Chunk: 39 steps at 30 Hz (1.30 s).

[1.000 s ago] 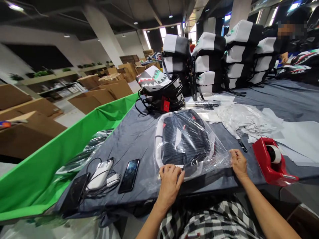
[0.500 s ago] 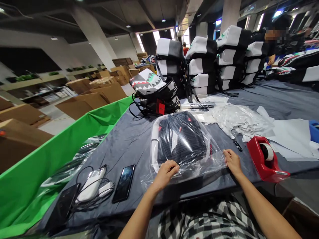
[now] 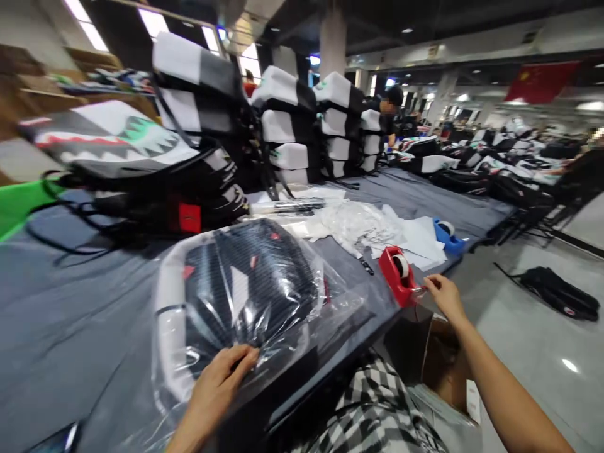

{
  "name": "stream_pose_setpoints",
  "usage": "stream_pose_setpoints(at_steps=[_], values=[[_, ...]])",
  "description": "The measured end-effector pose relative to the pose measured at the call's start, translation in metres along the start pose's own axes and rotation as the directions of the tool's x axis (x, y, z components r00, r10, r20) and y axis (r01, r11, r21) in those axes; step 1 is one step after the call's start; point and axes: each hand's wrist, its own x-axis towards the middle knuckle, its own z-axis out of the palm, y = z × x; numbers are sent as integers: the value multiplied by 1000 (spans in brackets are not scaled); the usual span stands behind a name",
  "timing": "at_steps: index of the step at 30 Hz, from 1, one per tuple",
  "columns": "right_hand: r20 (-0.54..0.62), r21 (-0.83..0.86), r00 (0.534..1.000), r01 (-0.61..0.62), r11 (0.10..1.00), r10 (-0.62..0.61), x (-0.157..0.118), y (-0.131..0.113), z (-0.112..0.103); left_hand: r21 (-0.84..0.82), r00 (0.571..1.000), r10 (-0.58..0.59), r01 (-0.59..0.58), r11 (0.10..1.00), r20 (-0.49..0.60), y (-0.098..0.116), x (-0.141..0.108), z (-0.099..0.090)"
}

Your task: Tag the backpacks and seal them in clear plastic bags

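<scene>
A dark backpack (image 3: 257,270) with a white edge lies on the table inside a clear plastic bag (image 3: 337,302). My left hand (image 3: 221,377) is closed on the near edge of the bag, fingers gathering the film against the backpack. On the right, a red tape dispenser (image 3: 394,280) holds a roll of tape (image 3: 401,265). My right hand (image 3: 442,296) is at the dispenser's cutting end, thumb and finger pinched on the end of the tape, which is hard to see at this size.
Stacked black-and-white backpacks (image 3: 283,126) line the back of the table, with a shark-mouth backpack (image 3: 117,145) at left. Crumpled plastic (image 3: 363,223), a black-handled cutter (image 3: 365,265) and a blue tape dispenser (image 3: 448,236) lie beyond. An open carton (image 3: 446,365) stands below the table edge.
My right hand has left the bag's right side and moved to the red tape dispenser. My left hand stays on the bag. The view has turned right.
</scene>
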Motion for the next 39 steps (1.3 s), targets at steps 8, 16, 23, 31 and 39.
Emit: stream_pose_setpoints(at_steps=[8, 16, 23, 31, 39], values=[[9, 120, 994, -105, 987, 105, 2, 14, 35, 39, 999, -33, 32, 999, 18, -5, 4, 0], [-86, 197, 992, -75, 978, 93, -29, 1, 13, 38, 999, -50, 50, 998, -4, -2, 3, 1], [135, 652, 949, -302, 695, 286, -87, -8, 64, 36, 1000, 12, -12, 999, 12, -1, 3, -1], [757, 621, 493, -341, 706, -429, -112, -145, 112, 16, 998, 57, -57, 998, -32, 15, -3, 2], [725, 552, -308, 795, 252, -616, -55, -260, 172, 43, 999, 27, -25, 999, -36, 17, -3, 3]])
